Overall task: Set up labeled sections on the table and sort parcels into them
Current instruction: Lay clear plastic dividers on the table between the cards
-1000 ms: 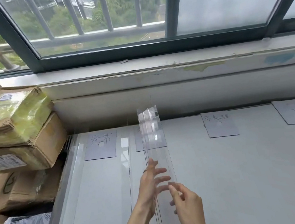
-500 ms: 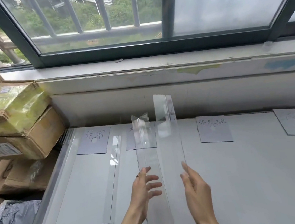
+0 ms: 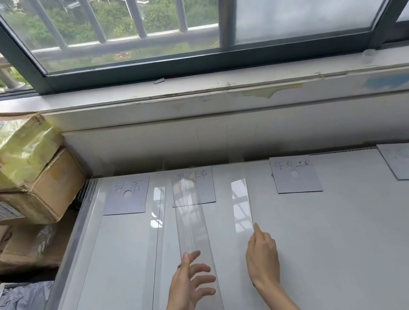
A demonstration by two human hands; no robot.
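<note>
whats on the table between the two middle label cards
In the head view, a clear plastic strip lies between the second card and the third card, its near end under the right hand.

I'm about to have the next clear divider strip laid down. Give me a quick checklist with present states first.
1. Label cards along the far table edge: four in view, e.g. left card: ok.
2. Leftmost strip flat between the first two cards: ok.
3. Middle strip overlaps the second card: not ok.
4. Right hand touches the right strip: ok.
5. Left hand at the middle strip; grip: cannot tell.
6. Parcels unsorted at left: ok.
</note>
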